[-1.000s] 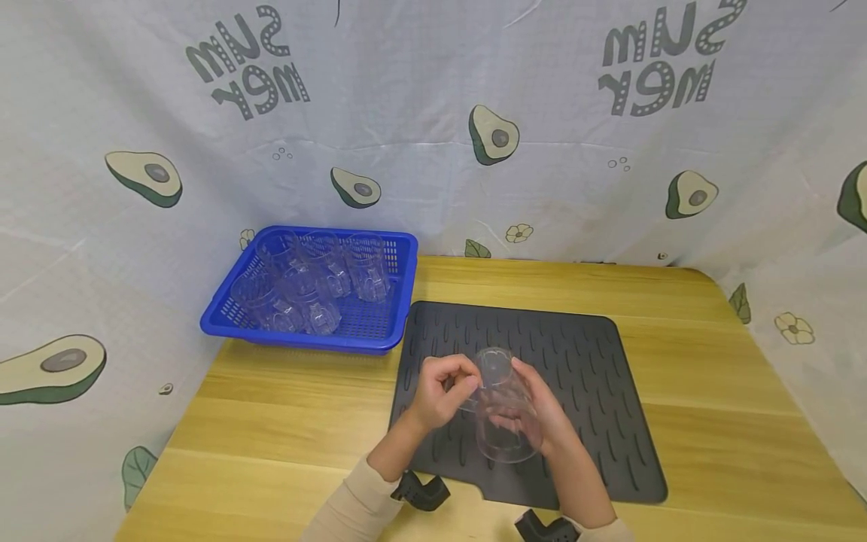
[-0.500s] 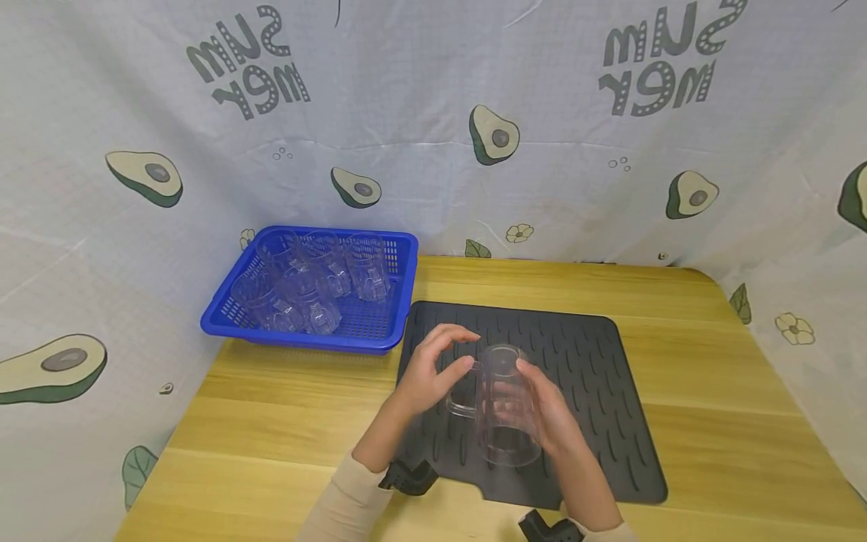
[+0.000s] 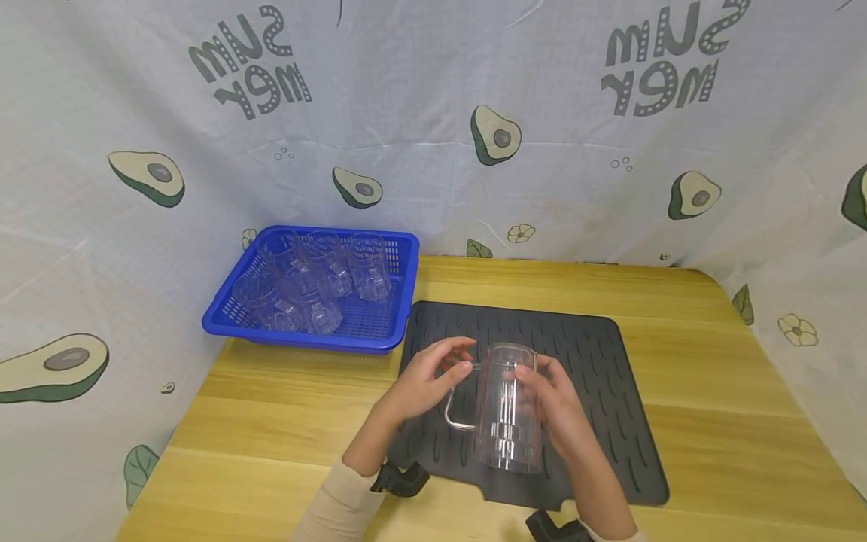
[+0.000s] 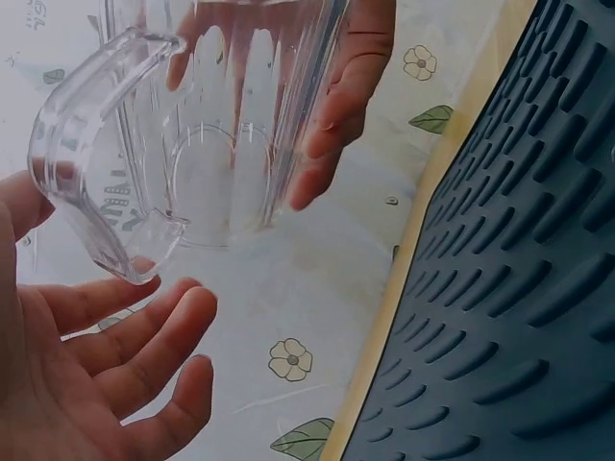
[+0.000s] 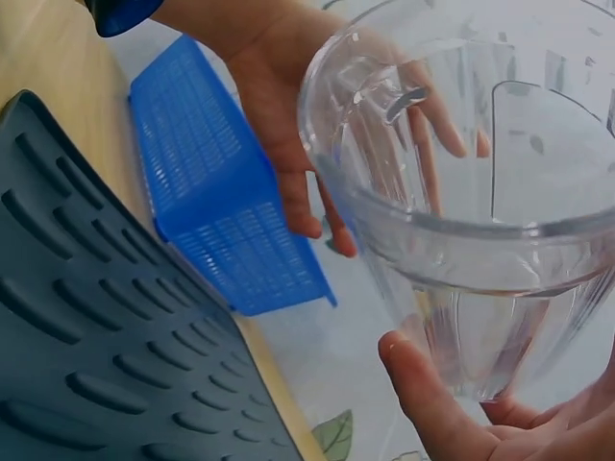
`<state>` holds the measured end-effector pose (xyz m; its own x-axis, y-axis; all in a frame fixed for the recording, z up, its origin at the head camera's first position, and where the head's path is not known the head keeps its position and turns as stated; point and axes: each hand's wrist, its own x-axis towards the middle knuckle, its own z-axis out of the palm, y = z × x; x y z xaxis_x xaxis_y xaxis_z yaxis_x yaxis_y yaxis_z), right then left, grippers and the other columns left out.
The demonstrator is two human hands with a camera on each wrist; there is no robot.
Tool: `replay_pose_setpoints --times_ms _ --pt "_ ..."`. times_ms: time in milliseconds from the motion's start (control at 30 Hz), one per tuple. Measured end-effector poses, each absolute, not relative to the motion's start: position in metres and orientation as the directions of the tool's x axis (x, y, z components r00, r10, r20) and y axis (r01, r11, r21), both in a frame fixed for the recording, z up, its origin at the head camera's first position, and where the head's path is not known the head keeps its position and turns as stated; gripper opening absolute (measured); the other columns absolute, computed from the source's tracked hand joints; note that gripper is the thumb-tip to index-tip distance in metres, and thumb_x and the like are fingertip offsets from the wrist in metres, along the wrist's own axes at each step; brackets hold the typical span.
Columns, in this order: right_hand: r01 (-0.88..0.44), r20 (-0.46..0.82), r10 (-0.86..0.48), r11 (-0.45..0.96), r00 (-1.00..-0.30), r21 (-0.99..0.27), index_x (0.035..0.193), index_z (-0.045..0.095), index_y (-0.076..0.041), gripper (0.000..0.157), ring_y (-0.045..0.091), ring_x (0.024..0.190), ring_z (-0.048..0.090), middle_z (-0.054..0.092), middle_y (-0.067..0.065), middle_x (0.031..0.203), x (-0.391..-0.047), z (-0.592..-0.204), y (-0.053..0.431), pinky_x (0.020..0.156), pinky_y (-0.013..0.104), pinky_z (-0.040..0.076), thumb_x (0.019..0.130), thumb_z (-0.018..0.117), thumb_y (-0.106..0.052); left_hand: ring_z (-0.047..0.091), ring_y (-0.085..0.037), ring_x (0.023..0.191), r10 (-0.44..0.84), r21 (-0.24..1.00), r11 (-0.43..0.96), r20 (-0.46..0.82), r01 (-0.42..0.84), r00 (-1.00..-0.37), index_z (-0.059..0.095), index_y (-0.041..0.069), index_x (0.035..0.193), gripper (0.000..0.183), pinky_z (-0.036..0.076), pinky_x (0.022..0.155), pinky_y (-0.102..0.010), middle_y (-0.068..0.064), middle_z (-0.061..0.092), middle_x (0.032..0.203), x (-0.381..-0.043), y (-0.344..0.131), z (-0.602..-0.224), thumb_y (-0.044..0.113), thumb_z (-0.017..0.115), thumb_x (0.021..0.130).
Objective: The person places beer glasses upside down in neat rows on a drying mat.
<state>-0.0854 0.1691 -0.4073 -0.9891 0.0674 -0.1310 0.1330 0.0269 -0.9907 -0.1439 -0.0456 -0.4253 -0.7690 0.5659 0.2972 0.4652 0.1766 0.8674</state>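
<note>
A clear plastic mug (image 3: 508, 414) is held above the dark ribbed mat (image 3: 589, 406). My right hand (image 3: 558, 403) grips its side, thumb on the near face and fingers behind. In the left wrist view, those fingers show through the clear wall. The mug's handle (image 4: 82, 144) points to the left. My left hand (image 3: 427, 380) pinches the handle lightly at one end between thumb and index finger, the other fingers loosely extended. The mug's open rim (image 5: 461, 226) faces the right wrist camera.
A blue perforated basket (image 3: 362, 342) stands at the back left of the wooden table (image 3: 284, 429), with several clear mugs (image 3: 369, 271) inside. Behind the table hangs a white curtain (image 3: 420, 83) printed with avocados.
The mug has been turned in the right hand, and its near end has dropped slightly. My left hand came away from the handle, opened, and now touches it again at its upper end.
</note>
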Motion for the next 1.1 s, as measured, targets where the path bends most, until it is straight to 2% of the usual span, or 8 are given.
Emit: replay_pose_setpoints --times_ms 133,267,367,533,767,867,1000,1100 --pt "0.068 -0.059 0.082 0.112 -0.995 -0.991 0.132 0.035 0.002 0.049 0.016 0.08 0.062 0.061 0.014 0.1 -0.081 -0.402 0.168 0.069 0.031 0.054 0.092 0.059 -0.014 0.063 -0.015 0.092 0.575 0.886 0.162 0.272 0.434 -0.771 0.053 0.003 0.134 0.05 0.052 0.078 -0.029 -0.011 0.063 0.118 -0.142 -0.046 -0.423 0.041 0.041 0.104" --pt "-0.02 0.029 0.072 0.122 -0.997 -0.992 0.131 0.034 0.003 0.048 0.015 0.075 0.067 0.062 0.013 0.097 -0.077 -0.396 0.166 0.067 0.029 0.056 0.091 0.06 -0.006 0.064 -0.014 0.092 0.574 0.896 0.124 0.286 0.427 -0.767 0.056 0.003 0.131 0.049 0.053 0.078 -0.029 -0.012 0.064 0.121 -0.138 -0.047 -0.421 0.041 0.039 0.105" --pt "-0.094 0.101 0.066 0.104 -0.993 -0.99 0.128 0.035 0.004 0.046 0.016 0.073 0.069 0.064 0.011 0.098 -0.073 -0.391 0.166 0.067 0.029 0.057 0.09 0.061 0.0 0.065 -0.017 0.093 0.563 0.891 0.09 0.323 0.444 -0.761 0.057 0.001 0.129 0.049 0.054 0.078 -0.031 -0.013 0.064 0.12 -0.136 -0.048 -0.419 0.04 0.04 0.105" --pt "-0.237 0.241 0.04 0.082 -0.97 -0.968 0.125 0.039 0.005 0.047 0.016 0.082 0.067 0.065 0.004 0.106 -0.069 -0.386 0.167 0.068 0.028 0.056 0.085 0.063 0.009 0.065 -0.024 0.092 0.566 0.887 0.041 0.358 0.459 -0.743 0.058 0.0 0.128 0.05 0.055 0.077 -0.034 -0.014 0.065 0.113 -0.134 -0.048 -0.414 0.041 0.04 0.105" --pt "-0.404 0.412 0.032 0.141 -0.911 -0.904 0.126 0.042 0.005 0.057 0.011 0.09 0.064 0.063 0.0 0.109 -0.069 -0.389 0.169 0.071 0.022 0.053 0.075 0.066 0.013 0.065 -0.018 0.087 0.569 0.873 -0.009 0.405 0.488 -0.715 0.058 -0.002 0.126 0.049 0.055 0.074 -0.042 -0.016 0.066 0.107 -0.132 -0.046 -0.41 0.039 0.04 0.105" --pt "-0.486 0.493 0.002 0.172 -0.87 -0.857 0.127 0.04 0.008 0.063 0.01 0.088 0.063 0.064 -0.002 0.107 -0.07 -0.391 0.171 0.074 0.02 0.051 0.072 0.069 0.014 0.064 -0.015 0.086 0.563 0.864 -0.023 0.427 0.503 -0.708 0.059 -0.002 0.125 0.049 0.056 0.074 -0.04 -0.016 0.067 0.105 -0.132 -0.046 -0.41 0.039 0.04 0.105" --pt "-0.573 0.576 -0.042 0.175 -0.817 -0.8 0.128 0.04 0.011 0.07 0.012 0.086 0.062 0.064 -0.001 0.106 -0.072 -0.393 0.172 0.074 0.018 0.051 0.068 0.075 0.012 0.065 -0.023 0.083 0.556 0.858 -0.042 0.445 0.512 -0.702 0.06 -0.004 0.122 0.049 0.055 0.074 -0.033 -0.016 0.067 0.099 -0.132 -0.047 -0.41 0.038 0.041 0.105" --pt "-0.607 0.609 -0.055 0.193 -0.791 -0.771 0.129 0.041 0.012 0.074 0.011 0.09 0.061 0.063 0.0 0.111 -0.073 -0.394 0.174 0.074 0.018 0.05 0.065 0.08 0.008 0.065 -0.028 0.082 0.554 0.855 -0.045 0.452 0.516 -0.7 0.06 -0.005 0.121 0.048 0.055 0.074 -0.033 -0.016 0.067 0.096 -0.133 -0.047 -0.411 0.036 0.041 0.105"
